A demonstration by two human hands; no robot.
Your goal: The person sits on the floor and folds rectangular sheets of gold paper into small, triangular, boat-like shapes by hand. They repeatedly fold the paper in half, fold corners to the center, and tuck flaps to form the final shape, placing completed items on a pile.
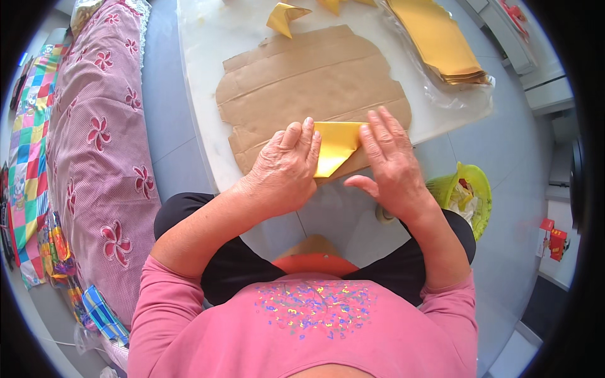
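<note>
A sheet of shiny gold paper, folded with a slanting lower right edge, lies near the front edge of a piece of brown cardboard. My left hand grips its left side, fingers close together and partly bent; the thumb is hidden. On the right side, my right hand rests with fingers stretched out at the paper's upper right corner and the thumb spread away. Past the cardboard's far edge stands a folded gold paper piece, with more gold pieces beside it, cut off by the frame.
A stack of gold paper sheets lies on clear plastic at the table's far right. Below the table's right side stands a green basket with crumpled stuff inside. A pink flowered cover stretches along the left.
</note>
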